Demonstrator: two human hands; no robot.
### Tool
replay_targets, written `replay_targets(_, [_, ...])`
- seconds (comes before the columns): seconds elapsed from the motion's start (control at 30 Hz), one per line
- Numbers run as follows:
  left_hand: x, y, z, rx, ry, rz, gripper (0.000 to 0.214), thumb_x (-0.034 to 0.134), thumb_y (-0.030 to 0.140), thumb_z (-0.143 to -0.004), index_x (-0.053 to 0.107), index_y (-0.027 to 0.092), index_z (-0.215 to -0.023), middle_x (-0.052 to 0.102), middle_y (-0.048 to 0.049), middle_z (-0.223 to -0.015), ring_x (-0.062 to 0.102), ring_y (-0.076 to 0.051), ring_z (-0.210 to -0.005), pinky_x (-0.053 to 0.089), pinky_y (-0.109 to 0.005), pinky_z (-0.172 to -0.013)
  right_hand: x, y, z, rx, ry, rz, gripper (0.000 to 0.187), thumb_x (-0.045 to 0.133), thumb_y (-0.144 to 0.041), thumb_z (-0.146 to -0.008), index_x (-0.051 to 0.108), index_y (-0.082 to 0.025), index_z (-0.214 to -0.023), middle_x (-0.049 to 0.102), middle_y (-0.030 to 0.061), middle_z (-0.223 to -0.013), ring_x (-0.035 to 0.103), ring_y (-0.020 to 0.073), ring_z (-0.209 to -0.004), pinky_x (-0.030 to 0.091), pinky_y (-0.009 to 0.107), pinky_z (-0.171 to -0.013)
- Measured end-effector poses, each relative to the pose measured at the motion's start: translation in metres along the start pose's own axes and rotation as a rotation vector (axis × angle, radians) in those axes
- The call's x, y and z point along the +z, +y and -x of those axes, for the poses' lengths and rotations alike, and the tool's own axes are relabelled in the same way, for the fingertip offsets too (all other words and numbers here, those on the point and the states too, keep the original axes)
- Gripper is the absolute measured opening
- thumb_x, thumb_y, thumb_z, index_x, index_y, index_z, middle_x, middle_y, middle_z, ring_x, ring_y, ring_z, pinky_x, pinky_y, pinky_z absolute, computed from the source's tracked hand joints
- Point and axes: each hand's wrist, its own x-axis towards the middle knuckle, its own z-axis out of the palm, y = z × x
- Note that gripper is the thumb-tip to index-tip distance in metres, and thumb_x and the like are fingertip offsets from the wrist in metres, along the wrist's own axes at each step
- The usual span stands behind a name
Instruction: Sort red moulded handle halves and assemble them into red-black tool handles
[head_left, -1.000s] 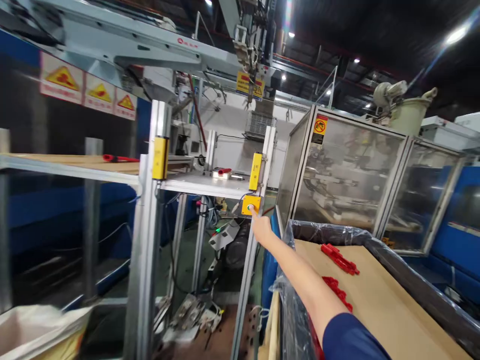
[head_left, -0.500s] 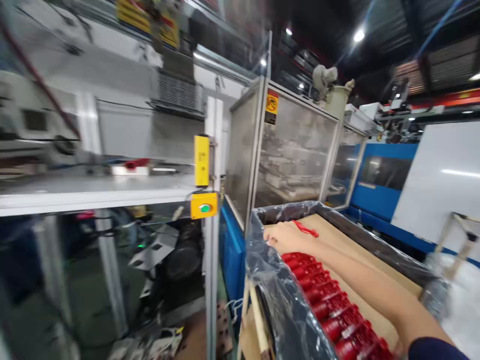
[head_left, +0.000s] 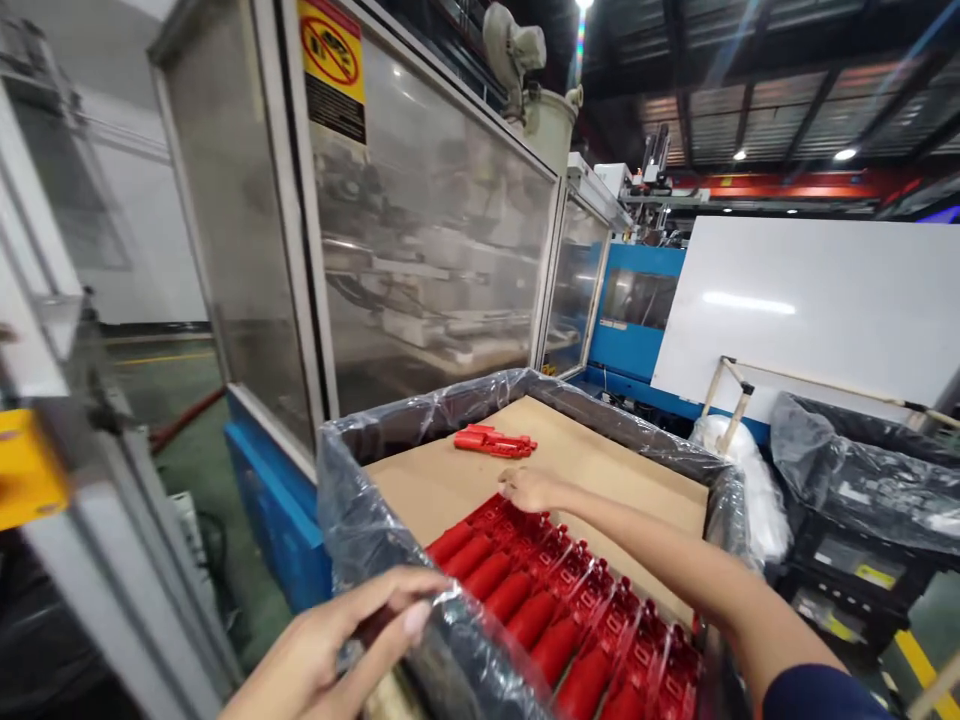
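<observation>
My right hand [head_left: 529, 490] reaches into a box lined with clear plastic, its fingers curled down on the end of a red plastic part [head_left: 491, 510] at the far end of a row. Several matching red parts [head_left: 532, 615] lie side by side along the near side of the box. At the near rim, my left hand [head_left: 352, 640] has thumb and forefinger closed on the plastic liner [head_left: 480, 640]. Beyond my right hand, loose red pieces [head_left: 495, 441] rest on the brown cardboard sheet [head_left: 585, 450].
A machine enclosure with clear panels [head_left: 435, 230] stands behind the box, above a blue base [head_left: 277, 520]. To the left is a metal post with a yellow box [head_left: 30, 468]. On the right are a white panel [head_left: 817, 300] and black crates [head_left: 847, 560].
The view has swung right and closer to the box. My left hand has come into view at the near rim. My right hand now touches the far end of the red row.
</observation>
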Motion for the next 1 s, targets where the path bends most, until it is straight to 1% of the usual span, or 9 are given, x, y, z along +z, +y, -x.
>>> replay_targets(0.1, [-0.008, 0.011, -0.043, 0.07, -0.048, -0.233, 0.049, 0.048, 0.065, -0.081, 0.072, 0.027, -0.101, 0.075, -0.0078, -0.11, 0.066, -0.032, -0.107, 0.047, -0.034, -0.096, 0.002, -0.004, -0.018, 0.093, -0.065, -0.007, 0.033, 0.056, -0.041, -0.097, 0.062, -0.015, -0.116, 0.065, 0.009, -0.116, 0.065, 0.022, -0.102, 0.055, 0.044, -0.088])
replay_targets(0.2, [-0.01, 0.009, -0.075, 0.075, -0.15, -0.362, 0.056, 0.035, 0.062, -0.083, 0.066, 0.022, -0.108, 0.072, -0.0122, -0.111, 0.066, -0.035, -0.101, 0.049, -0.042, -0.088, 0.0, 0.0, -0.022, 0.094, -0.101, -0.033, 0.035, 0.059, -0.044, -0.094, 0.063, -0.015, -0.113, 0.067, 0.0089, -0.113, 0.065, 0.0218, -0.1, 0.054, 0.043, -0.087])
replay_targets(0.3, [-0.006, -0.001, -0.103, 0.1, -0.235, -0.4, 0.058, 0.032, 0.057, -0.086, 0.06, 0.019, -0.118, 0.067, -0.0158, -0.121, 0.064, -0.037, -0.106, 0.047, -0.048, -0.091, -0.009, 0.01, -0.017, 0.06, -0.098, -0.083, 0.03, 0.06, -0.038, -0.095, 0.064, -0.014, -0.112, 0.07, 0.0062, -0.106, 0.066, 0.0173, -0.093, 0.051, 0.031, -0.081])
replay_targets(0.4, [-0.001, -0.013, -0.125, 0.145, -0.34, -0.44, 0.064, 0.036, 0.054, -0.085, 0.054, 0.013, -0.13, 0.057, -0.0217, -0.134, 0.055, -0.043, -0.121, 0.04, -0.056, -0.099, -0.024, 0.016, -0.009, 0.04, -0.095, -0.123, 0.018, 0.061, -0.03, -0.094, 0.07, -0.015, -0.1, 0.071, -0.0008, -0.091, 0.063, 0.011, -0.083, 0.043, 0.018, -0.071])
replay_targets(0.53, [0.004, -0.027, -0.146, 0.161, -0.505, -0.44, 0.075, 0.055, 0.048, -0.073, 0.051, 0.005, -0.134, 0.056, -0.0306, -0.13, 0.052, -0.054, -0.119, 0.038, -0.067, -0.095, -0.05, 0.005, -0.002, 0.122, -0.07, -0.106, 0.026, 0.064, -0.028, -0.09, 0.069, -0.015, -0.069, 0.064, -0.0019, -0.065, 0.056, 0.0112, -0.066, 0.034, 0.022, -0.06])
replay_targets(0.6, [0.004, -0.032, -0.154, 0.174, -0.583, -0.364, 0.074, 0.06, 0.043, -0.068, 0.052, 0.006, -0.132, 0.058, -0.029, -0.13, 0.052, -0.052, -0.12, 0.038, -0.065, -0.099, -0.066, -0.008, 0.0, 0.204, -0.023, -0.091, 0.033, 0.059, -0.029, -0.091, 0.067, -0.015, -0.062, 0.061, 0.0003, -0.06, 0.054, 0.0135, -0.063, 0.031, 0.025, -0.057])
replay_targets(0.73, [-0.001, -0.037, -0.172, 0.178, -0.716, -0.08, 0.061, 0.052, 0.044, -0.075, 0.051, 0.017, -0.129, 0.063, -0.0154, -0.132, 0.057, -0.034, -0.122, 0.043, -0.045, -0.105, -0.104, -0.029, 0.007, 0.369, 0.08, -0.121, 0.042, 0.055, -0.033, -0.091, 0.062, -0.016, -0.054, 0.061, 0.004, -0.059, 0.056, 0.0173, -0.064, 0.031, 0.027, -0.058])
replay_targets(0.87, [-0.015, -0.034, -0.192, 0.084, -0.719, 0.139, 0.083, 0.049, 0.068, -0.078, 0.037, 0.02, -0.145, 0.044, -0.0107, -0.153, 0.045, -0.029, -0.137, 0.04, -0.037, -0.109, -0.131, -0.03, 0.024, 0.466, 0.225, -0.231, 0.066, 0.033, -0.053, -0.1, 0.059, -0.016, -0.052, 0.06, 0.0031, -0.057, 0.055, 0.0153, -0.06, 0.037, 0.027, -0.064])
replay_targets(1.0, [-0.023, -0.03, -0.202, 0.01, -0.689, 0.265, 0.089, 0.054, 0.076, -0.078, 0.04, 0.021, -0.147, 0.04, -0.0079, -0.156, 0.038, -0.03, -0.141, 0.041, -0.035, -0.11, -0.134, -0.019, 0.04, 0.469, 0.344, -0.339, 0.078, 0.021, -0.064, -0.099, 0.055, -0.017, -0.048, 0.056, 0.0013, -0.052, 0.056, 0.0134, -0.057, 0.042, 0.027, -0.07])
